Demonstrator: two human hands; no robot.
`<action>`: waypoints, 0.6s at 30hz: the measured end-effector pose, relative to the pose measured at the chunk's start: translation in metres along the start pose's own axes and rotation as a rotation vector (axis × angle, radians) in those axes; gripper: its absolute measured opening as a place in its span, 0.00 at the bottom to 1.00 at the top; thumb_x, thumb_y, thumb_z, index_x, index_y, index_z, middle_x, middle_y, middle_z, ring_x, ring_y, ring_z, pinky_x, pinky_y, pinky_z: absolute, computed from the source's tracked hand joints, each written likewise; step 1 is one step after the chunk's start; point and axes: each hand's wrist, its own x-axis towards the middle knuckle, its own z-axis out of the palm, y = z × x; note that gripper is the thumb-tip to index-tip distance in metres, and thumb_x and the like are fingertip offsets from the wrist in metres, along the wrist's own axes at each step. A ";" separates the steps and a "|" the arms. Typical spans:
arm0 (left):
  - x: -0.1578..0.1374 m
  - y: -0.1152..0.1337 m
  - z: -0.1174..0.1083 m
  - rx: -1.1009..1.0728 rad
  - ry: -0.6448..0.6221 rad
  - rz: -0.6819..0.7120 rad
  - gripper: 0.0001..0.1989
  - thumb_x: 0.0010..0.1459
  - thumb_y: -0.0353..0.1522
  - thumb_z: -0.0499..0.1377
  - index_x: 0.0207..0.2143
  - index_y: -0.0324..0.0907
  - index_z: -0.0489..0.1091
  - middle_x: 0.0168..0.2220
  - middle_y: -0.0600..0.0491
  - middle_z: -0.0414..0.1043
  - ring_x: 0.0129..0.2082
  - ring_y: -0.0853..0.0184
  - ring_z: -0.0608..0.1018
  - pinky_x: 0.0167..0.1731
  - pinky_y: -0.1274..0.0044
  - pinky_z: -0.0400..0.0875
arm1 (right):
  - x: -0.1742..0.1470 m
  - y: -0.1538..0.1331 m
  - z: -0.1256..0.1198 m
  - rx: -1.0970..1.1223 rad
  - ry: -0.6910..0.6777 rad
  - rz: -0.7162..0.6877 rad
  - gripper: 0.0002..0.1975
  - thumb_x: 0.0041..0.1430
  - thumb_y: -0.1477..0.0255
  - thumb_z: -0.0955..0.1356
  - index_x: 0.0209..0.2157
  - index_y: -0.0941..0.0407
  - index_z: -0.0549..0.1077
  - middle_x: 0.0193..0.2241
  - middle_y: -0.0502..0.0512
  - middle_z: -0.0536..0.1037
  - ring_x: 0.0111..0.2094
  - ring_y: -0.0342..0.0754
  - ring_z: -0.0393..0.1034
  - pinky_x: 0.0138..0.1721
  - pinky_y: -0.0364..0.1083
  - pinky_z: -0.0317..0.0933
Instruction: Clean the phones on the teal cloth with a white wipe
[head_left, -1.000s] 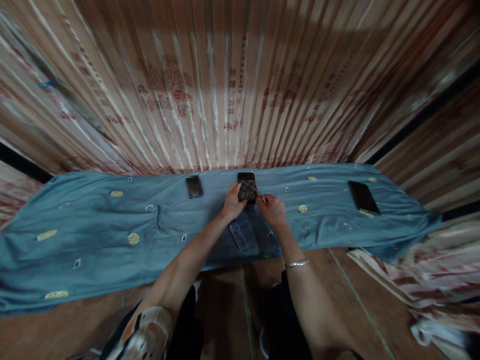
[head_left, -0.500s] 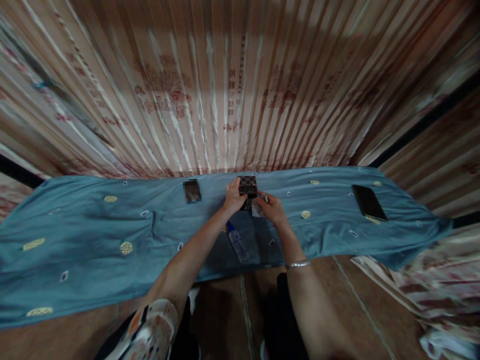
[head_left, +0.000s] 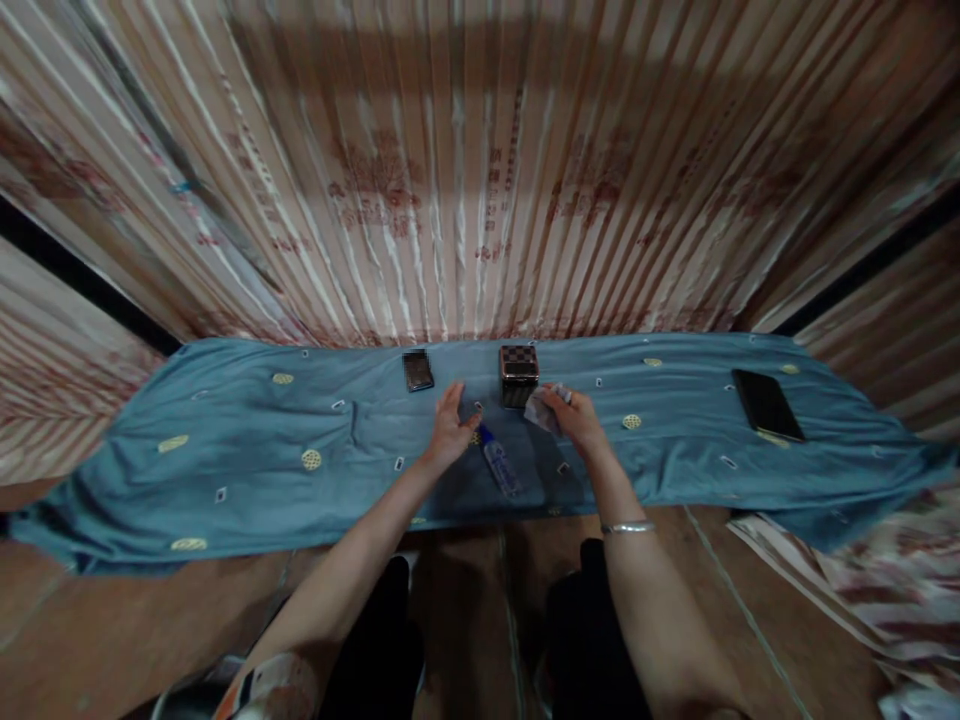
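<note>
A small dark box [head_left: 519,376] with a checkered top stands upright on the blue cloth [head_left: 247,430]. My left hand [head_left: 451,424] is apart from it, to its left, with fingers spread and nothing in them. Close to that hand's thumb lies a clear bottle [head_left: 501,466] with a blue tip, flat on the cloth. My right hand [head_left: 571,410] pinches a crumpled whitish wipe [head_left: 543,410] just right of the box's lower front. Whether the wipe touches the box I cannot tell.
Left of the box lies a small dark rectangular item [head_left: 418,370], partly pixelated. A black phone-like slab [head_left: 768,404] lies on the right part of the cloth. A pleated patterned curtain [head_left: 420,200] hangs behind the cloth's far edge.
My left hand has let go of the box and moved left and down, its fingers opening. The box now stands on the cloth. My right hand still holds the wipe. The view has shifted.
</note>
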 end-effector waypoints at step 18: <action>-0.098 0.029 -0.012 -0.659 -0.067 -0.472 0.22 0.35 0.38 0.76 0.34 0.39 0.78 0.33 0.47 0.81 0.36 0.60 0.82 0.43 0.67 0.76 | -0.084 -0.016 0.063 0.036 -0.367 0.006 0.28 0.54 0.45 0.69 0.46 0.51 0.80 0.45 0.54 0.83 0.49 0.53 0.76 0.50 0.49 0.68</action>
